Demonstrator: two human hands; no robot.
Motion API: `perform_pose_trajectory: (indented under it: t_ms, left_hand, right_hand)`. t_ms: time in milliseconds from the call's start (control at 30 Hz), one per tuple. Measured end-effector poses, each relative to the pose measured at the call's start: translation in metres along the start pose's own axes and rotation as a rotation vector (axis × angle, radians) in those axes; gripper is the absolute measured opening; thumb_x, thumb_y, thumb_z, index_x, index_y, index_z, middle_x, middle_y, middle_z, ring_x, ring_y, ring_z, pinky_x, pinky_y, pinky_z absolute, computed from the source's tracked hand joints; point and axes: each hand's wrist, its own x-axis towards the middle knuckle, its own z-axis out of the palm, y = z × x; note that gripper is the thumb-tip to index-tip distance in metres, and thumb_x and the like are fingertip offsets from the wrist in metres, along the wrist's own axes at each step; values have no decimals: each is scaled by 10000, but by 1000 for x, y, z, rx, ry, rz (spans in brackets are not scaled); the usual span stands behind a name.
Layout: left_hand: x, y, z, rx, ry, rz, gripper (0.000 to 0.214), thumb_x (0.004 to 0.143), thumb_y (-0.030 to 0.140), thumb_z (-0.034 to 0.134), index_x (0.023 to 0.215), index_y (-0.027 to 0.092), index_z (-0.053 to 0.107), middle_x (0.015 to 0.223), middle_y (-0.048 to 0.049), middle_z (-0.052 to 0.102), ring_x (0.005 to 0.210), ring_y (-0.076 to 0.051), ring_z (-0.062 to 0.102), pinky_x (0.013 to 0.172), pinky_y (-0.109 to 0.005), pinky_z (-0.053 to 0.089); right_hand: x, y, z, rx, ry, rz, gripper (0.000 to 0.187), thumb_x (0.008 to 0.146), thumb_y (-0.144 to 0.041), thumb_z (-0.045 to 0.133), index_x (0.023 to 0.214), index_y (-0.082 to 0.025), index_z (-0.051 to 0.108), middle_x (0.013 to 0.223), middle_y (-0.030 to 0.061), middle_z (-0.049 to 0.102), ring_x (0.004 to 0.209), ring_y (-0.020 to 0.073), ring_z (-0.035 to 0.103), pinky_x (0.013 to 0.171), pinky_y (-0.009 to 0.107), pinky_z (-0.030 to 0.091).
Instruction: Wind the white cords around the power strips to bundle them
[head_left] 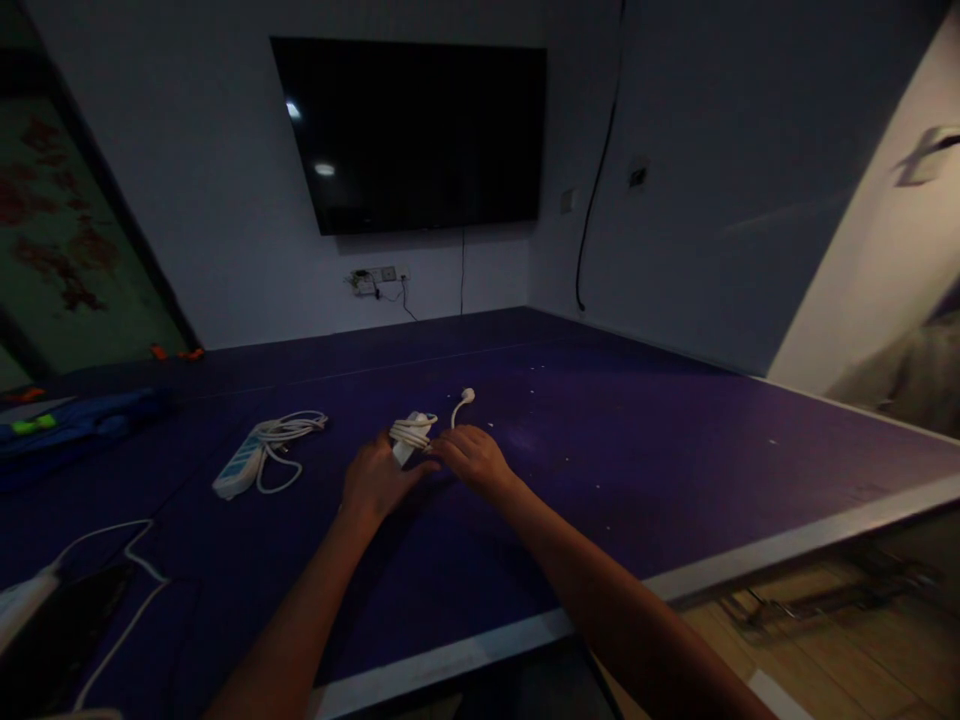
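My left hand (376, 478) is closed around a white power strip (403, 452) just above the purple tabletop. White cord (411, 430) is wound in several turns about the strip's upper part. Beside it, my right hand (474, 456) pinches the cord close to the coil. From under the right fingers the loose end rises to a round white plug (468, 396). A second power strip (238, 468), white with a blue face, lies to the left of my hands with its cord looped over its far end.
The purple table (465, 560) has a pale front edge. At the left are a white device with a cable (142, 560), a dark flat object (71, 630) and blue cloth (97, 425). A television (420, 135) hangs above wall sockets (382, 278); a black cable (596, 190) hangs at the right.
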Motion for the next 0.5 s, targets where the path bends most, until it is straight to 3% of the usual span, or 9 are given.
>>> perform_pose_trajectory:
  t_ms: [133, 333, 500]
  left_hand:
    - [0, -1, 6, 58, 30, 23, 893, 577, 770, 539, 1147, 84, 489, 967, -192, 649, 965, -309, 614, 744, -309, 436]
    - [-2, 6, 15, 158, 43, 53, 658, 726, 664, 498, 1015, 75, 542, 919, -190, 639, 918, -295, 619, 746, -313, 438]
    - [-1, 7, 18, 179, 31, 23, 644, 775, 644, 433, 1045, 68, 531, 903, -189, 639, 917, -295, 616, 718, -313, 442]
  right_hand:
    - [-1, -1, 2, 27, -46, -41, 225, 932, -222, 416, 851, -160, 617, 803, 66, 628, 719, 142, 552, 672, 272, 421]
    - [1, -4, 6, 63, -115, -122, 220, 921, -158, 415, 804, -158, 602, 769, 63, 607, 717, 149, 552, 669, 277, 414]
    - [4, -2, 2, 78, -201, -39, 197, 921, -201, 437, 848, -164, 616, 792, 66, 615, 752, 153, 556, 692, 278, 409]
